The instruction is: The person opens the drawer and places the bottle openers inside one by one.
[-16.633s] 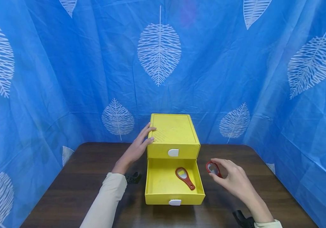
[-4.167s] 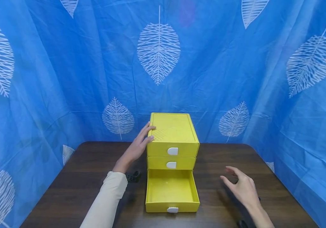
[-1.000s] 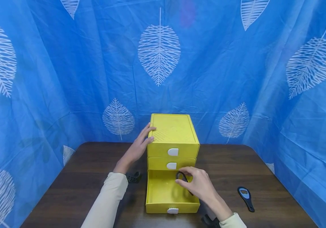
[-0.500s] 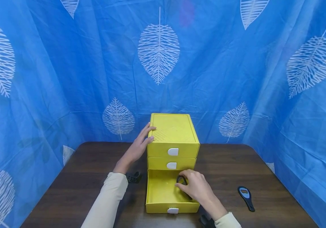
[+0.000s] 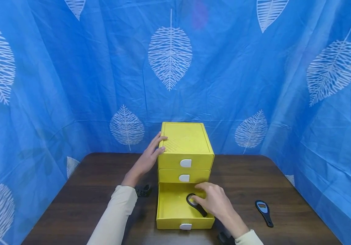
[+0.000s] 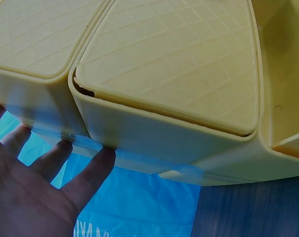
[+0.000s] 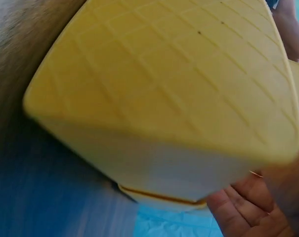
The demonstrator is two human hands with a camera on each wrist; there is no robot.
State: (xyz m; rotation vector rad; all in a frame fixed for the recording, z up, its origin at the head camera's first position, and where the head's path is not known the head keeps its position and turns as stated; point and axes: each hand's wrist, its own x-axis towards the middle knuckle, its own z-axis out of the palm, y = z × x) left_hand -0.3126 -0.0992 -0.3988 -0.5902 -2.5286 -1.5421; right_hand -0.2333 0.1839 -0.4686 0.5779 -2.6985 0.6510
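Observation:
A yellow cabinet (image 5: 187, 139) stands on the table with its bottom drawer (image 5: 170, 204) pulled out. In that drawer lies a black bottle opener (image 5: 202, 211) with a round head and a straight handle. My right hand (image 5: 216, 202) is over the drawer's right side, thumb and fingers spread apart; the thumb overlaps the opener's head in the head view. The right wrist view shows some of its fingers (image 7: 233, 212) beyond the drawer front (image 7: 164, 74). My left hand (image 5: 146, 158) rests along the cabinet's upper left edge, its fingers extended against the side in the left wrist view.
A second bottle opener (image 5: 264, 212), black with a blue face, lies on the dark wooden table (image 5: 108, 190) to the right. The two upper drawers, with white pulls (image 5: 185, 163), are closed. A blue leaf-patterned curtain (image 5: 101, 68) surrounds the table's back and sides.
My right hand has lowered the black bottle opener into the bottom drawer and let go of it; the opener now lies flat there. My left hand has stayed in place.

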